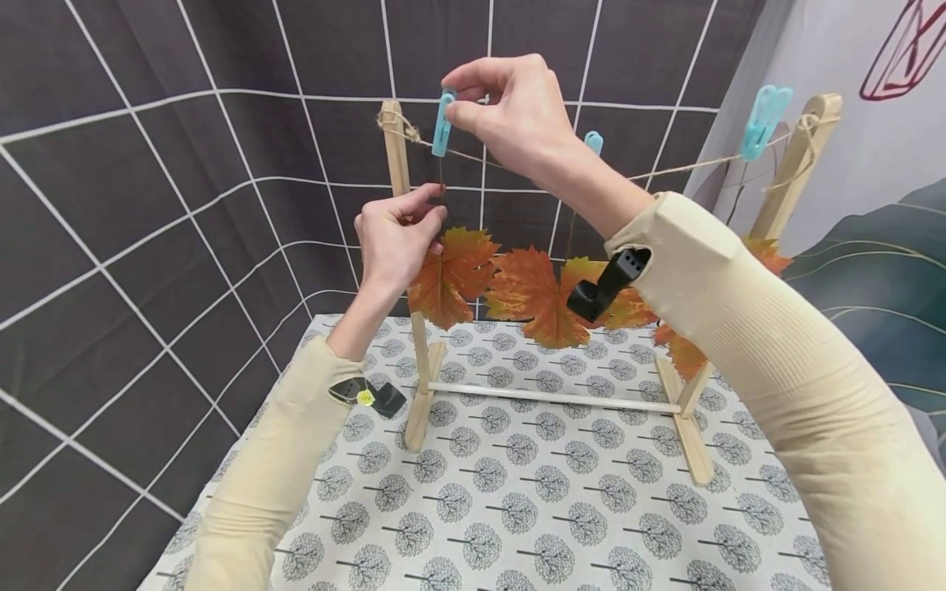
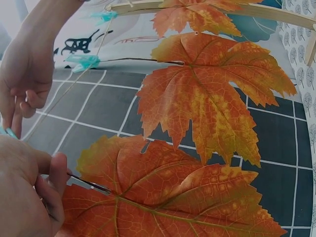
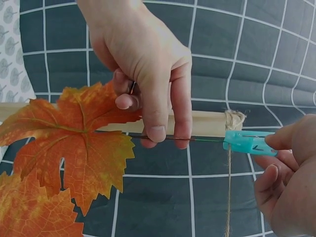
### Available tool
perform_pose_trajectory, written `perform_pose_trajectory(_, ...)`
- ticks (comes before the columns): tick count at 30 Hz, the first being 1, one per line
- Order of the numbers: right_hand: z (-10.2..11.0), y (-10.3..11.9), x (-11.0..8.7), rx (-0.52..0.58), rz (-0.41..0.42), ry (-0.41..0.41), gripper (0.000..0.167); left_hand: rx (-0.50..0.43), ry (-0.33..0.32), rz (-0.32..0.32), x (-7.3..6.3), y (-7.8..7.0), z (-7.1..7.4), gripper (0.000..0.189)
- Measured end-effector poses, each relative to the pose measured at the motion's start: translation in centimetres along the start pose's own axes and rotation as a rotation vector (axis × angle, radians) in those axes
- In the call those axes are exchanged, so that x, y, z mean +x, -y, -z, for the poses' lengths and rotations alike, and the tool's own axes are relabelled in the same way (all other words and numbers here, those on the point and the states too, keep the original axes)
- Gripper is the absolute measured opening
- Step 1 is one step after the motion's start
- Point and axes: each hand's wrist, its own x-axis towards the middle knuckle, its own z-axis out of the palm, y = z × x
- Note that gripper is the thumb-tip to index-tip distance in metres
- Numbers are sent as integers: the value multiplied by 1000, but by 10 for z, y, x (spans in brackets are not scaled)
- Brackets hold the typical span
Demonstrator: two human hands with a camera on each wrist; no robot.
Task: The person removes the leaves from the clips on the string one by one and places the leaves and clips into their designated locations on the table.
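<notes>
My right hand [image 1: 521, 111] pinches a light-blue clothespin [image 1: 443, 123] between thumb and fingers, at the left end of a twine line [image 1: 683, 168]. In the right wrist view the clothespin's jaws sit over the twine, with the tip of a thin dark stem [image 3: 210, 140] at them. Just below, my left hand [image 1: 395, 234] pinches that stem between thumb and fingertips. An orange and yellow artificial maple leaf [image 1: 451, 283] hangs from the stem, beneath the left hand. The left wrist view shows this leaf [image 2: 148, 192] close up beside the fingers.
Wooden posts [image 1: 397, 160] hold the twine, joined low down by a white rod [image 1: 554, 397]. More leaves [image 1: 543, 295] hang to the right from other clothespins [image 1: 764, 123]. A tree-patterned cloth [image 1: 480, 509] covers the table; a dark gridded curtain [image 1: 244, 246] hangs behind and left.
</notes>
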Motion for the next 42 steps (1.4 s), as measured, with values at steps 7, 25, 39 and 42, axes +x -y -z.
perform_pose_trajectory(7, 1, 1, 0, 13, -19, -14, 27, 19, 18, 37, 2, -2, 1, 22)
perform_pose_trajectory(25, 4, 3, 2, 23, -10, -51, 24, -24, 17, 21, 0, 0, -2, 23)
perform_pose_trajectory(39, 9, 3, -3, 98, -9, -65, 25, 29, 26, 48, -4, 1, 2, 24)
perform_pose_trajectory(42, 10, 1, -5, 124, 3, -69, 25, 39, 30, 51, -6, 1, 5, 24)
